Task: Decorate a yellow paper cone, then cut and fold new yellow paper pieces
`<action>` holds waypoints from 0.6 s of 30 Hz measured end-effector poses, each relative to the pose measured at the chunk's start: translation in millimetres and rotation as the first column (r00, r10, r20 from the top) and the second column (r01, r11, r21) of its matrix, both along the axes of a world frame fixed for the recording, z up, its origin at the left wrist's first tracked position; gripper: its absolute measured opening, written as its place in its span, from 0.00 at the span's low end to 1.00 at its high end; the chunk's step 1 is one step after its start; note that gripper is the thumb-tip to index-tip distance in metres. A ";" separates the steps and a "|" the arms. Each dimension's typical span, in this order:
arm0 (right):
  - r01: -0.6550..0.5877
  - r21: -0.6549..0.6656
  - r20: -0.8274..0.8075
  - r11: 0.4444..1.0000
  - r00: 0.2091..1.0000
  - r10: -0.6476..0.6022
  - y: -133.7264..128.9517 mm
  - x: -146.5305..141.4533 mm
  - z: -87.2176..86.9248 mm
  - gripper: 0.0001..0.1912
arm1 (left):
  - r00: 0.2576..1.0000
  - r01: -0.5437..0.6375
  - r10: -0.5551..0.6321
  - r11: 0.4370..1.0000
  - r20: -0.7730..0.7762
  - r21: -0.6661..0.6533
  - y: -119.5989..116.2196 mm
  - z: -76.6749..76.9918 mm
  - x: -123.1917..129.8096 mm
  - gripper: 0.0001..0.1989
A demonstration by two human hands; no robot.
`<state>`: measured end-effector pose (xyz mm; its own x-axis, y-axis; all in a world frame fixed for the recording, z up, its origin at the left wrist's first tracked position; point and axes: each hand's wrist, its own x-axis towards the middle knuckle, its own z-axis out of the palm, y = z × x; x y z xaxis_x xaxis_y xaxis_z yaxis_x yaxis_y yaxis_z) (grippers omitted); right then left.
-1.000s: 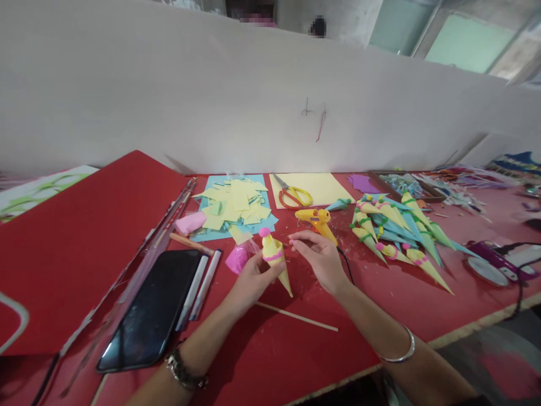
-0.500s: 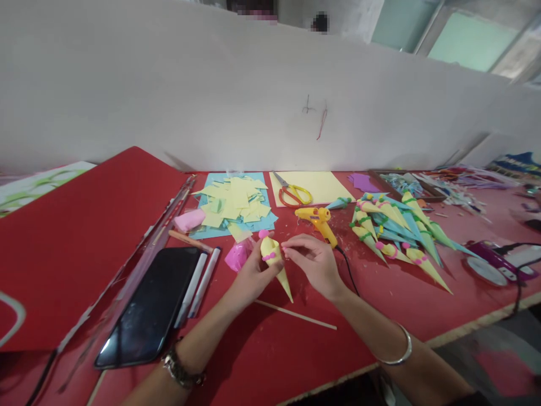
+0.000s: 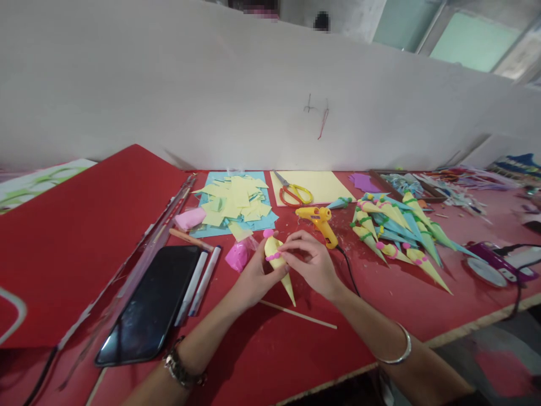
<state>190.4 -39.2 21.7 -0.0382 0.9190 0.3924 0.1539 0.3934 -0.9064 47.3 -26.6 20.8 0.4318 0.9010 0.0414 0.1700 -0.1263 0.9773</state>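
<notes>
A yellow paper cone (image 3: 288,288) is held tilted, point down and toward me, in my left hand (image 3: 256,277), whose fingers wrap round it. Pink balls sit on the cone's top and in a row across its front. My right hand (image 3: 313,264) has thumb and forefinger pinched against the cone's right side, by the pink row; a small pink ball seems to be between the fingertips, mostly hidden. Beneath the hands a thin pale stick (image 3: 302,316) lies on the red table. Just left of my left hand is a pink plastic-wrapped lump (image 3: 237,256).
A yellow glue gun (image 3: 319,221) with a black cord lies beyond my right hand. Scissors (image 3: 296,194) rest on yellow paper. Cut paper pieces (image 3: 236,200) lie left of them. Decorated cones (image 3: 391,217) are piled right. A phone (image 3: 150,304) and markers (image 3: 205,282) are at left.
My right fingertips, which were a little apart from the cone with a pink bit in them, now touch its side. The cone has shifted slightly right.
</notes>
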 end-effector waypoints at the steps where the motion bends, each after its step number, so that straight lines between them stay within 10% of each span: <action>1: -0.008 -0.013 -0.017 1.000 1.000 0.008 0.0 -0.2 0.2 0.06 | 1.000 0.000 0.000 1.000 -0.002 0.006 -0.1 -0.2 -0.1 0.32; 18: -0.087 -0.057 -0.161 0.995 0.984 0.076 3.0 -2.5 -1.7 0.03 | 1.000 0.010 -0.009 0.999 -0.007 0.054 -1.6 2.3 0.0 0.31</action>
